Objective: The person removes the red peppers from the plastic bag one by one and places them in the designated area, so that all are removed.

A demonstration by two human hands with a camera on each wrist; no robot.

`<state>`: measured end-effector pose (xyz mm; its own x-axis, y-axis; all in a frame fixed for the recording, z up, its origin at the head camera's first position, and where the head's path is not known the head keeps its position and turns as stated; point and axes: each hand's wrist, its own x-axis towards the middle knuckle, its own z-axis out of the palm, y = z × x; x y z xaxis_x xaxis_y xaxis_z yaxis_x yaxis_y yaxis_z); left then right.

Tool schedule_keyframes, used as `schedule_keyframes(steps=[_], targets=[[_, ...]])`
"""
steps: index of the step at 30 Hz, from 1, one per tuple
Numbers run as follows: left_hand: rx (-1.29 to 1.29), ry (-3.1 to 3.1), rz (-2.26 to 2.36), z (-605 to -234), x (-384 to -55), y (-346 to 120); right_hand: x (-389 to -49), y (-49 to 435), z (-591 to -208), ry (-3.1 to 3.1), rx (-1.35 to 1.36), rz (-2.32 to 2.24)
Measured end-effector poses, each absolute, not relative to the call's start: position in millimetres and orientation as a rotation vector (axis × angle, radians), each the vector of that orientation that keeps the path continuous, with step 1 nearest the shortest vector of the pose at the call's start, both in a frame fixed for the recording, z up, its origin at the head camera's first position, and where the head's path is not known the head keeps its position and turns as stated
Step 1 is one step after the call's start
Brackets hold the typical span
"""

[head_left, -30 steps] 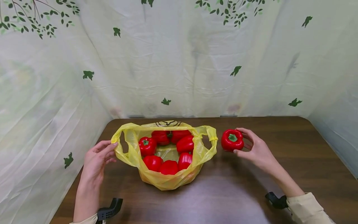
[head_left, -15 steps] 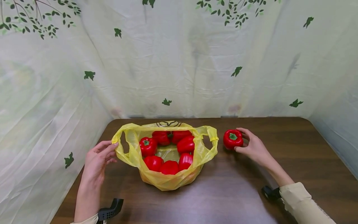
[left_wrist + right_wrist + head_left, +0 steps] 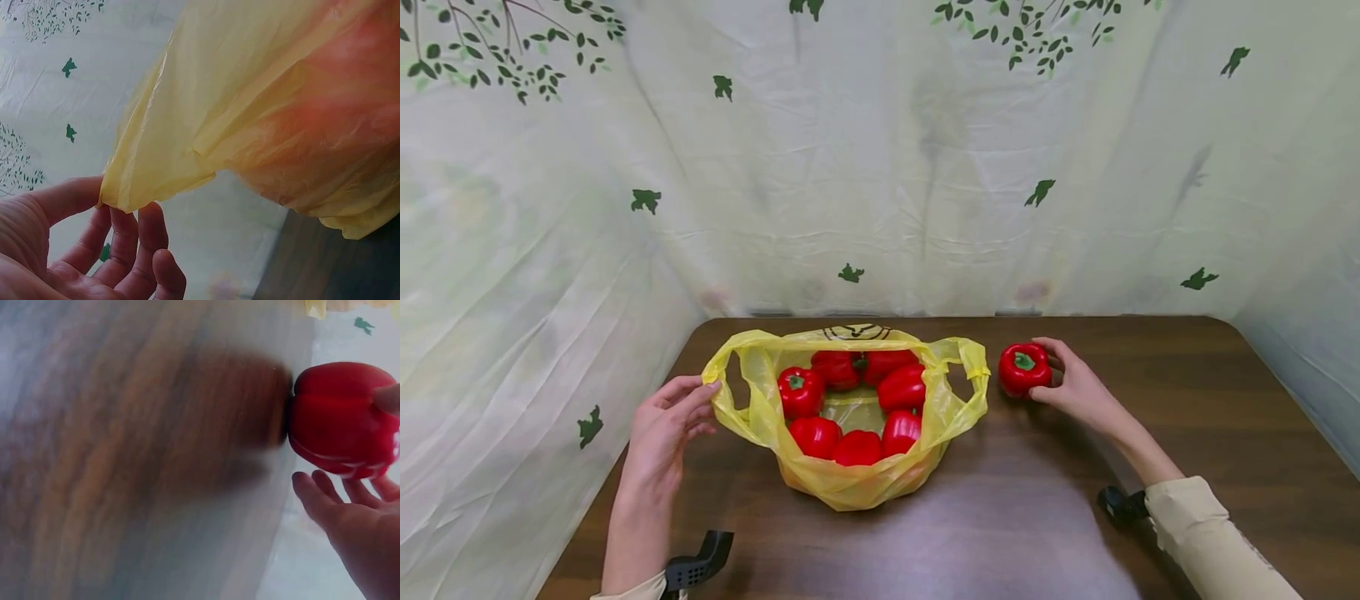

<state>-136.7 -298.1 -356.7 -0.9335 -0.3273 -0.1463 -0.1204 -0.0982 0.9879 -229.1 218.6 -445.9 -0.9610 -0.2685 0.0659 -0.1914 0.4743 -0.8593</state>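
Note:
A yellow plastic bag [image 3: 863, 483] stands with its mouth spread, several red bell peppers [image 3: 800, 392] inside it. My left hand [image 3: 658, 433] pinches the bag's left handle [image 3: 144, 175] between thumb and fingertips and holds it out sideways. To the right of the bag, another red bell pepper [image 3: 1025, 369] sits upright at the table surface, green stem up. The thumb and fingers of my right hand [image 3: 1082, 396] are around its right side. In the right wrist view, that bell pepper [image 3: 340, 419] shows its underside right at the wood.
The brown wooden table [image 3: 1000, 517] has rounded far corners. A pale curtain [image 3: 887, 183] printed with green leaves and birds hangs behind it and along both sides. The bag's right handle [image 3: 976, 375] leans close to the single pepper.
My right hand has lowered the bell pepper slightly onto the table, and the right forearm has shifted left. The left hand keeps its pinch on the bag handle.

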Motion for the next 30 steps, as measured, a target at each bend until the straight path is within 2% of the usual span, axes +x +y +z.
schedule_keyframes(steps=[12,20,30], targets=[[0.512,-2.010,-2.159,-353,-136,-296,-209,207,-418,2.985,-0.521,-1.373],[0.517,-2.004,-2.156,-353,-135,-295,-195,175,-388,3.122,-0.869,-1.380],[0.520,-2.006,-2.148,-353,-135,-296,-182,128,-374,2.977,-1.197,-1.394]])
